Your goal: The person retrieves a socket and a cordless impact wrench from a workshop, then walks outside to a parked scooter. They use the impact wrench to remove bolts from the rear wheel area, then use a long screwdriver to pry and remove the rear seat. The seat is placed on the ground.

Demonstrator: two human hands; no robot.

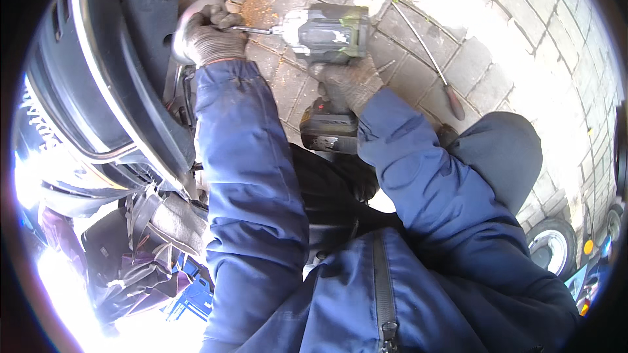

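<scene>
My right hand (351, 83), in a grey work glove, is wrapped around the handle of a cordless impact driver (330, 31) with a black battery at its base. The tool lies level, its thin metal bit (254, 30) pointing left. At the bit's far end is my gloved left hand (212, 36), fingers curled against a rounded metal part (181, 29) beside the dark vehicle body. What those fingers grip is hidden. On the paving to the right rests a long-shafted screwdriver (454, 101) with a reddish-brown handle.
A vehicle's dark bodywork (108, 59) with bright trim fills the left side. Rusty debris (261, 0) is scattered on the paving (474, 68) near the top. My bent knee (504, 150) is at the right, with a small wheel (553, 248) beyond it. Blue objects (193, 294) lie lower left.
</scene>
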